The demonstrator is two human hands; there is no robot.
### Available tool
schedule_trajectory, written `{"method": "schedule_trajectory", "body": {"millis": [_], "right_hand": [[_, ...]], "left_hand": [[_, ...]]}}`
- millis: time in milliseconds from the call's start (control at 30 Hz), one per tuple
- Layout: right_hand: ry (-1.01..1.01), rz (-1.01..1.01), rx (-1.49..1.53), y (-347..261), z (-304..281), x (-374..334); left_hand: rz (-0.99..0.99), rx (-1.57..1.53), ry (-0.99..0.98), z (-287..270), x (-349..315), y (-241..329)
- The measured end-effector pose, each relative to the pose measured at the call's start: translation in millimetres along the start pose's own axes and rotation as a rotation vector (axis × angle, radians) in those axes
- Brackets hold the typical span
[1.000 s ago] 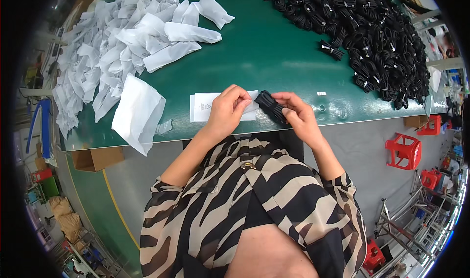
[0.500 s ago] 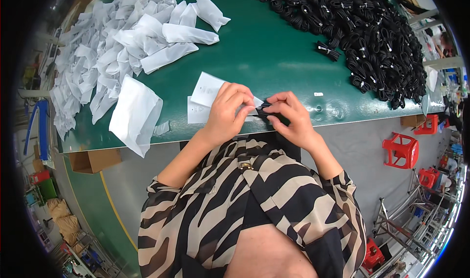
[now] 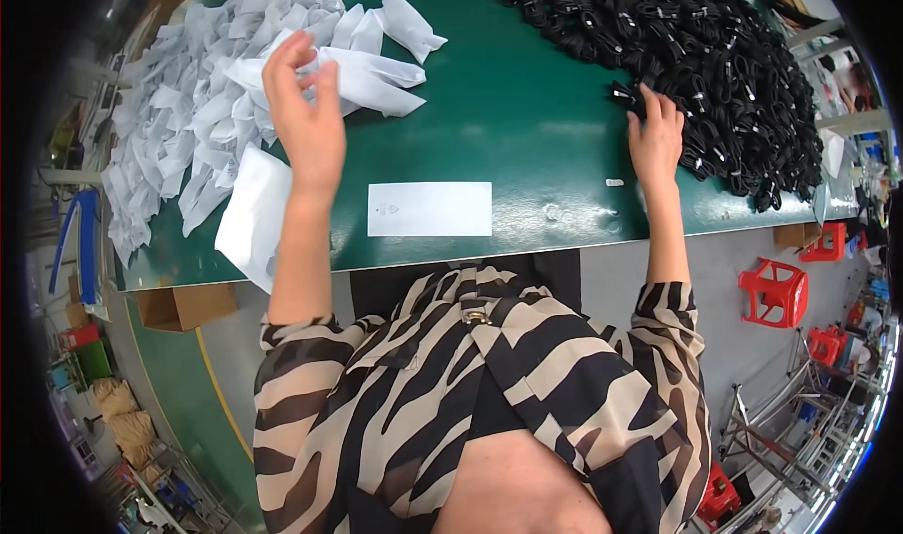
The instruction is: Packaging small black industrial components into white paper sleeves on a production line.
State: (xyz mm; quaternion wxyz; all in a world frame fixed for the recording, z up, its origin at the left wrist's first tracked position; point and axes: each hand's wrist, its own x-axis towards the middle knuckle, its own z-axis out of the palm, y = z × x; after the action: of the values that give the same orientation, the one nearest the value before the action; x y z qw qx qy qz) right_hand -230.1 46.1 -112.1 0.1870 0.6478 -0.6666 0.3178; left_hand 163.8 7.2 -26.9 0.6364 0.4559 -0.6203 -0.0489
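At the near-left edge of the cable heap, a bundled black cable meets the fingertips of the right hand; whether they grip it, I cannot tell. The left hand, empty-looking with its thumb apart, is over the piled white pouches. Pouches left and cables right seem split for easy reach, a flat white sleeve between them. Beneath is a glossy green tabletop; beyond, grey floor and red stools.

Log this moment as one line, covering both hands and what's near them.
left hand: open, at white pouch pile, contact unclear | right hand: at black cable bundle, grip unclear | white rectangular piece: flat on green table
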Motion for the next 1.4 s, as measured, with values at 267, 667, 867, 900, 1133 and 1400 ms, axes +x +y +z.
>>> {"method": "schedule_trajectory", "body": {"millis": [267, 667, 867, 900, 1133, 1400], "right_hand": [[-0.188, 0.016, 0.206, -44.1, -10.5, -32.2], [-0.325, -0.267, 0.616, -113.6, -64.9, -77.2], [-0.586, -0.218, 0.757, -112.1, -65.3, -73.0], [-0.586, -0.219, 0.755, -112.1, -66.6, -72.5], [-0.964, 0.225, 0.951, -115.9, -74.4, -71.6], [-0.553, 0.175, 0.866, -139.9, -62.9, -82.7]], "left_hand": [[-0.032, -0.11, -0.845, 1.5, -134.1, 29.7], [-0.566, -0.255, -0.879, 3.1, -140.1, 29.3], [-0.444, -0.356, -0.818, 2.2, -140.4, 31.0], [-0.444, -0.358, -0.817, 1.5, -140.0, 33.5], [-0.085, -0.332, -0.864, 2.8, -136.6, 41.4], [-0.018, -0.251, -0.823, 3.3, -126.2, 46.6]]}}
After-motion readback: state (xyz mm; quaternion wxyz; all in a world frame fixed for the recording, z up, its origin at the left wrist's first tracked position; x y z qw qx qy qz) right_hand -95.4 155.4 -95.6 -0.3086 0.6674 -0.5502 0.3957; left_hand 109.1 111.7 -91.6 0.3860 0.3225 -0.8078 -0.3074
